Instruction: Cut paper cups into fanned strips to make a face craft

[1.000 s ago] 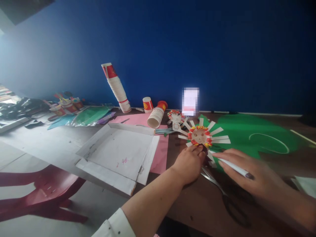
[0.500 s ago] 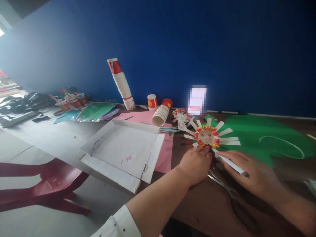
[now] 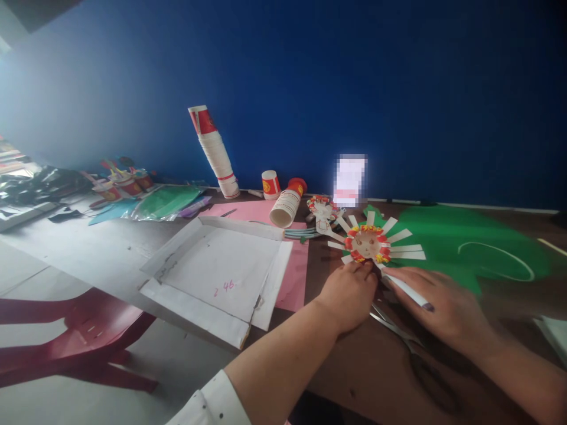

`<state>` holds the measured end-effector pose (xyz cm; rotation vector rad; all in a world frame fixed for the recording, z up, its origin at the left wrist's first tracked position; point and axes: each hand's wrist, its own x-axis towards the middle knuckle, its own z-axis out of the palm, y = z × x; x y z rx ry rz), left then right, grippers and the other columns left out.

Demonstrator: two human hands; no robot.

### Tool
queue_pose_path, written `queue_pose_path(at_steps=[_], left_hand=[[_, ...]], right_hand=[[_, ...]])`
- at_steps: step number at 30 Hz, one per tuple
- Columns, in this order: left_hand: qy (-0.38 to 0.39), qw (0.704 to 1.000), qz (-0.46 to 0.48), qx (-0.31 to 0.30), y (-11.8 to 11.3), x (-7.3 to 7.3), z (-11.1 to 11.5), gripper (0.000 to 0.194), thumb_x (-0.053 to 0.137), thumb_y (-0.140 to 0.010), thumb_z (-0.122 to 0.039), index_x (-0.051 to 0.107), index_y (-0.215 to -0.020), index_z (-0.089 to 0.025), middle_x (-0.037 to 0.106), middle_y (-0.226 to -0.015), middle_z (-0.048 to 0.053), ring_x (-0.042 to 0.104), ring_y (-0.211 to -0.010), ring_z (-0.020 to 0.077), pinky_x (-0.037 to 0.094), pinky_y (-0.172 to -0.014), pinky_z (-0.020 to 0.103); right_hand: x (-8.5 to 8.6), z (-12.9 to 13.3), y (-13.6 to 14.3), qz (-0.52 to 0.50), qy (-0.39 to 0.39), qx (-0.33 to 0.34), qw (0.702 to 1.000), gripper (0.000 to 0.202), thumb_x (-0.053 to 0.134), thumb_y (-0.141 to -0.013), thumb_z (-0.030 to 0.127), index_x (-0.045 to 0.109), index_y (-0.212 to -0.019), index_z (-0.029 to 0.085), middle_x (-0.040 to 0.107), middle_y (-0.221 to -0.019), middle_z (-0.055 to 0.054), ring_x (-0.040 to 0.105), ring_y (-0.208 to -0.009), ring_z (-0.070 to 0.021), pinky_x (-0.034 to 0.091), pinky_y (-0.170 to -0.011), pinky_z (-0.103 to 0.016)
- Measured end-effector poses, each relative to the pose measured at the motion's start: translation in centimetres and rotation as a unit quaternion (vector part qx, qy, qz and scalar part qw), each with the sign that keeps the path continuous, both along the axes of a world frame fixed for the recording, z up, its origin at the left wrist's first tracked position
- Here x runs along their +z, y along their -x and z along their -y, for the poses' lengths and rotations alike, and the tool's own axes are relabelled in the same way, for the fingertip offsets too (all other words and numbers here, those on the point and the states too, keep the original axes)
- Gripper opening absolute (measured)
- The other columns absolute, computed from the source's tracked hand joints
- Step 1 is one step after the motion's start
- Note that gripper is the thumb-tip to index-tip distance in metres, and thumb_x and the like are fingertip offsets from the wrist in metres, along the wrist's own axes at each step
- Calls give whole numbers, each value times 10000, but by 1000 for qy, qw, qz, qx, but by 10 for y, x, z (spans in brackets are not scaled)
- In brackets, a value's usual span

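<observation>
A paper cup cut into outspread white strips [image 3: 367, 244] lies on the table, with red and yellow round its middle and a face drawn inside. My left hand [image 3: 349, 295] grips its near edge, the fingertips partly hidden by the hand. A white marker pen [image 3: 410, 292] is held in my right hand [image 3: 443, 307], the tip end close to the cup's lower edge and the dark end toward me. Scissors with dark handles [image 3: 410, 342] lie below, between my hands. Behind the cup is a second paper figure [image 3: 323, 213] with a drawn body.
A white cardboard tray [image 3: 221, 274] lies left on pink paper [image 3: 295, 283]. A tall leaning stack of cups [image 3: 215, 154] and a tipped stack [image 3: 287, 205] stand at the back. Green paper [image 3: 438, 236] lies right. A red chair [image 3: 84, 330] is at lower left; a blue wall rises behind.
The whole view has shifted slightly, so things appear a little further left. Both hands keep their holds on the cup and the marker pen, which has barely moved.
</observation>
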<state>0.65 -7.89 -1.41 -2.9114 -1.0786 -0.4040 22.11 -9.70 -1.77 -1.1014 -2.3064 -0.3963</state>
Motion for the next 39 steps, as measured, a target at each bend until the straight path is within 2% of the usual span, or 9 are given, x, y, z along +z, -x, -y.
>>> queue_pose_path(at_steps=[23, 29, 34, 39], left_hand=[[-12, 1000, -29, -3, 0, 2, 0, 383, 377, -1001, -205, 615, -1259, -54, 576, -1438, 149, 548, -1263, 239, 448, -1070, 340], [-17, 999, -35, 3, 0, 5, 1, 380, 385, -996, -195, 628, -1250, -51, 587, -1430, 148, 569, -1231, 229, 446, -1056, 321], [-22, 999, -40, -2, 0, 5, 1, 378, 394, -989, -185, 621, -1258, -46, 589, -1428, 155, 572, -1235, 232, 440, -1066, 336], [-23, 998, -51, -11, 1, 5, 1, 373, 383, -997, -192, 612, -1250, -41, 587, -1426, 158, 555, -1256, 224, 397, -1105, 322]], right_hand=[[-4, -4, 0, -2, -9, -13, 1000, 300, 471, -1025, 322, 672, -1216, 207, 779, -1138, -76, 743, -979, -257, 532, -822, -395], [1, -3, 3, -8, 23, -17, 1000, 295, 497, -1007, 309, 697, -1194, 199, 784, -1132, -87, 746, -982, -274, 534, -816, -402], [1, -3, 4, -17, 19, -30, 999, 294, 499, -1009, 332, 703, -1178, 207, 791, -1116, -81, 751, -955, -277, 528, -805, -400], [2, -4, 5, -34, 37, -37, 998, 288, 490, -1011, 333, 699, -1162, 205, 790, -1117, -80, 752, -959, -275, 538, -815, -397]])
